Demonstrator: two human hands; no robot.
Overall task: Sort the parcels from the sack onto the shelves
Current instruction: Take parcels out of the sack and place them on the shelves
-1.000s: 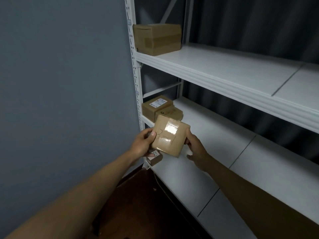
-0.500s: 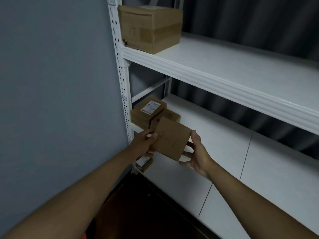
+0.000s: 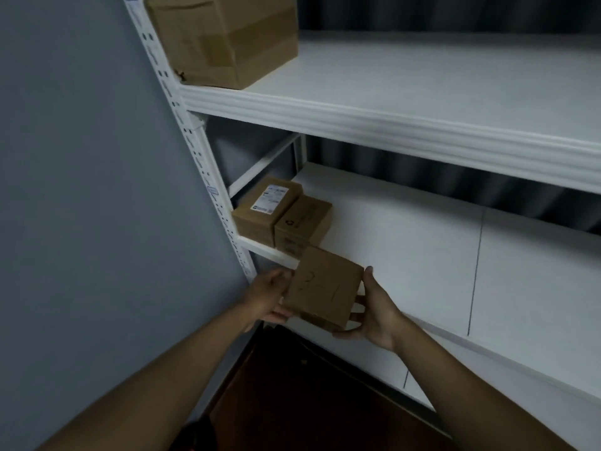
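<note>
A white shelving unit [image 3: 390, 125] is seen against a grey wall [image 3: 81, 190], with a large taped carton [image 3: 227, 40] set at the left end of its upper shelf and two small parcels [image 3: 283, 219] placed side by side on the lower shelf [image 3: 422, 255]. A small cardboard parcel [image 3: 325, 288] marked "3-1" is held just above the lower shelf's front edge, gripped by the left hand [image 3: 266, 297] on one side and the right hand [image 3: 374, 310] on the other.

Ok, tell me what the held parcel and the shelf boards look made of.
Held parcel: plain brown cardboard, matte, with "3-1" handwritten on top; left hand and right hand grip its sides. Shelf boards: smooth white panels with a dull sheen, perhaps painted metal or laminate; a seam line shows between panels.
</note>
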